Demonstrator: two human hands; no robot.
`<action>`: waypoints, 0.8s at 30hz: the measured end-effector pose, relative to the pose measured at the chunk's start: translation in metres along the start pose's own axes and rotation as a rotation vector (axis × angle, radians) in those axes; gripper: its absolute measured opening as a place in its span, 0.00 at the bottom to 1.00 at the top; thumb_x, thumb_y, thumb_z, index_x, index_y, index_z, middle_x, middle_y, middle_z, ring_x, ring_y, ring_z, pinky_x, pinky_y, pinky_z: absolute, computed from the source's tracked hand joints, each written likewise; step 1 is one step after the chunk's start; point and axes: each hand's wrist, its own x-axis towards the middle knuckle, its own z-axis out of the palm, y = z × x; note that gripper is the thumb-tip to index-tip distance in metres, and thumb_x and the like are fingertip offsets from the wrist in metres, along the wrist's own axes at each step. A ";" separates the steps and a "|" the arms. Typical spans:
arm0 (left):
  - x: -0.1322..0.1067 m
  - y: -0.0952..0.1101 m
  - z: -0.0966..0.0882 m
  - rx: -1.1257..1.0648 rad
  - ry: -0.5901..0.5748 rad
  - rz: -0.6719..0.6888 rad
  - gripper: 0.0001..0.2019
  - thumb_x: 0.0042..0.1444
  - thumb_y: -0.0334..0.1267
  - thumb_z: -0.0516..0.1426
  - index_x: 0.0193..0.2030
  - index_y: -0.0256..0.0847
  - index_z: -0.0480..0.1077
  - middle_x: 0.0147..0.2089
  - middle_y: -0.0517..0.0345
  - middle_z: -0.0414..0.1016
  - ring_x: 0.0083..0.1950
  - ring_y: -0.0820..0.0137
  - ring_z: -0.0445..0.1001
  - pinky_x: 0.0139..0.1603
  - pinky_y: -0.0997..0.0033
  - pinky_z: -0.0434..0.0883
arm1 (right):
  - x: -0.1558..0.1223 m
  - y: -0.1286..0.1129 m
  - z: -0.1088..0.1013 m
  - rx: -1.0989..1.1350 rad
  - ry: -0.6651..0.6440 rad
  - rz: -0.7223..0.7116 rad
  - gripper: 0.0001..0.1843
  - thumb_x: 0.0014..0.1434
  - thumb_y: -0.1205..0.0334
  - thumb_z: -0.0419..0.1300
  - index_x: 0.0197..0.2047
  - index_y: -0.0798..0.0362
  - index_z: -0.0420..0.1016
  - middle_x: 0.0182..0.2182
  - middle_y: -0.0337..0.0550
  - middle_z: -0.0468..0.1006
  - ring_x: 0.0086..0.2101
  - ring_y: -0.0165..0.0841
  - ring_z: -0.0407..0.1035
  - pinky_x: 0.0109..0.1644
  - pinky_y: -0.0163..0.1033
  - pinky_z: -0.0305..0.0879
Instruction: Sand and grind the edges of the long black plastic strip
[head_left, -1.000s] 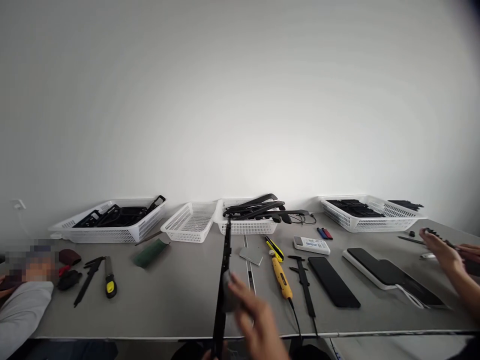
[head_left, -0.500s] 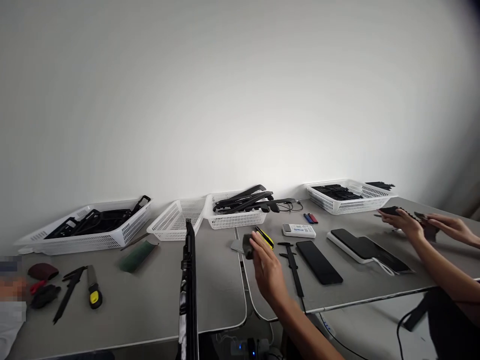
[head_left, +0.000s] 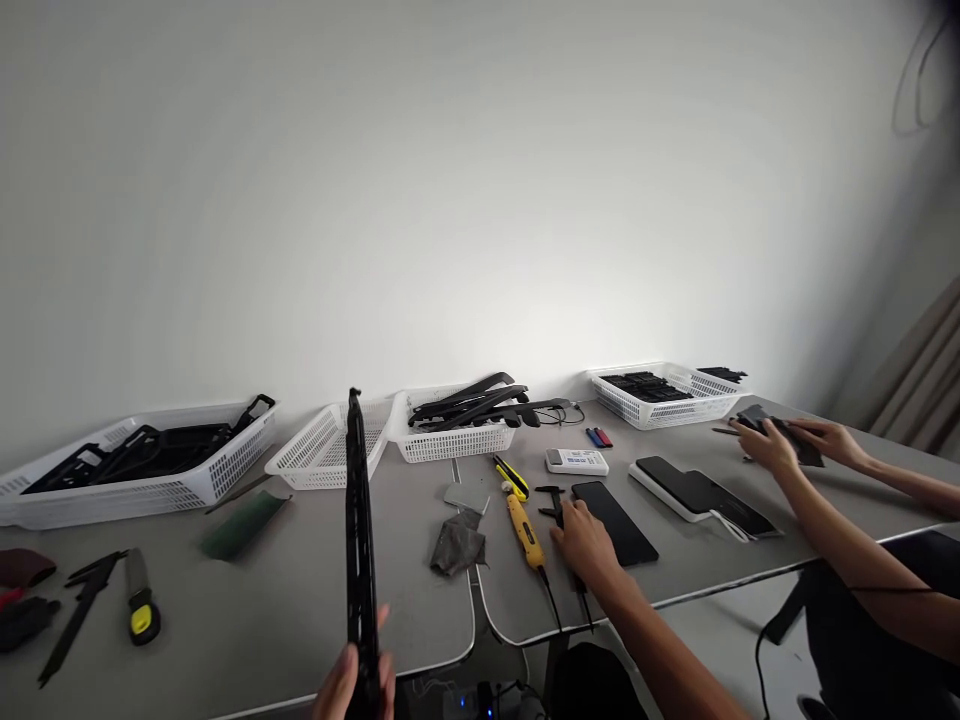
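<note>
My left hand (head_left: 352, 685) shows at the bottom edge, closed round the lower end of a long black strip (head_left: 358, 500) that stands upright in front of me. My right hand (head_left: 586, 545) reaches over the grey table (head_left: 300, 610), fingers curled down on a black caliper (head_left: 553, 497) that lies flat. A yellow-handled tool (head_left: 525, 533) lies just left of that hand, and a black flat slab (head_left: 619, 520) just right of it. A crumpled grey cloth (head_left: 456, 545) rests on the table between my two hands.
Along the wall stand white baskets: one with black parts (head_left: 187, 490), an empty one (head_left: 315, 465), one with long black pieces (head_left: 450, 445), one far right (head_left: 675, 405). A co-worker's hands (head_left: 772, 445) hold a dark piece at the right. A yellow knife (head_left: 139, 605) lies left.
My right hand has let the grey cloth go onto the table and moved right onto the caliper. The view has swung right, and the black strip now stands a little further left.
</note>
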 end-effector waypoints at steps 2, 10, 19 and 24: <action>0.022 0.016 0.029 -0.011 -0.025 0.139 0.37 0.45 0.66 0.68 0.57 0.48 0.75 0.31 0.59 0.70 0.30 0.67 0.72 0.27 0.68 0.68 | 0.006 0.005 0.000 -0.020 -0.064 0.006 0.12 0.60 0.65 0.64 0.48 0.57 0.79 0.50 0.59 0.81 0.50 0.47 0.78 0.51 0.43 0.69; 0.103 0.009 0.099 0.242 -0.012 0.435 0.34 0.47 0.71 0.62 0.44 0.42 0.67 0.29 0.63 0.70 0.31 0.68 0.73 0.35 0.67 0.70 | 0.022 0.001 -0.016 -0.041 -0.232 0.085 0.09 0.51 0.66 0.67 0.38 0.56 0.79 0.41 0.55 0.84 0.38 0.44 0.81 0.36 0.40 0.72; 0.108 -0.010 0.092 0.260 -0.039 0.366 0.31 0.51 0.66 0.64 0.48 0.41 0.69 0.28 0.65 0.69 0.28 0.70 0.70 0.30 0.72 0.66 | 0.017 -0.011 -0.030 0.040 -0.201 0.119 0.06 0.55 0.60 0.65 0.31 0.54 0.78 0.38 0.58 0.84 0.42 0.52 0.80 0.38 0.43 0.69; 0.099 -0.003 0.099 0.223 -0.145 0.386 0.28 0.55 0.62 0.64 0.52 0.42 0.71 0.27 0.66 0.67 0.26 0.73 0.67 0.31 0.73 0.66 | 0.008 -0.027 -0.042 0.246 -0.177 0.067 0.15 0.60 0.55 0.60 0.24 0.53 0.74 0.24 0.49 0.79 0.29 0.45 0.79 0.29 0.39 0.64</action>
